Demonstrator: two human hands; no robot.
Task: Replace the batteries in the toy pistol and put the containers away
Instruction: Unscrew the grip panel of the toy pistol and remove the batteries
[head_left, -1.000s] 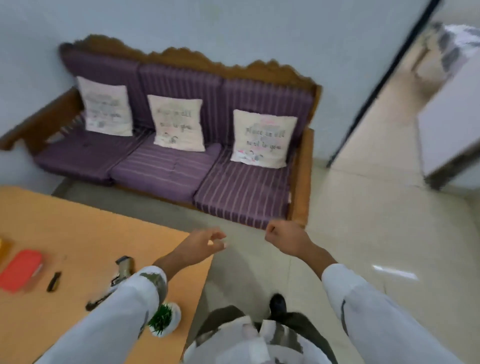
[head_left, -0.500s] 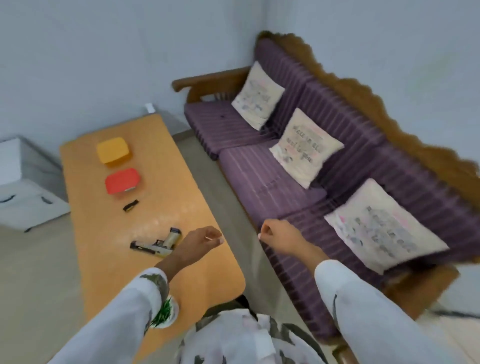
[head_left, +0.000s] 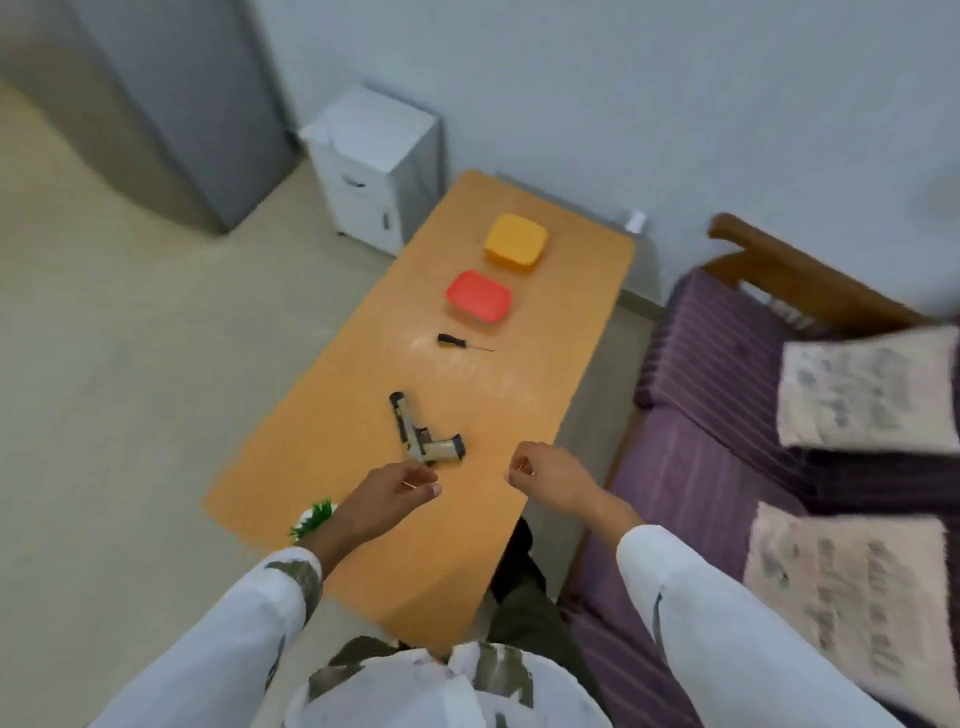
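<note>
A tan and black toy pistol lies on the orange table, near its close end. Farther along the table a small black screwdriver lies flat, then a red lidded container, then a yellow lidded container; both have their lids on. My left hand hovers just short of the pistol with loosely bent fingers and holds nothing. Apart from the pistol, my right hand hangs over the table's right edge, its fingers curled into a fist with nothing in it.
A small green plant in a white pot stands at the table's near left edge, partly behind my left arm. A purple sofa with printed cushions runs along the right. A white cabinet stands beyond the table's far end.
My view has swung left from the sofa to the table, which now lies lengthwise ahead. Both hands have come over its near end, and the left hand is closer to the pistol.
</note>
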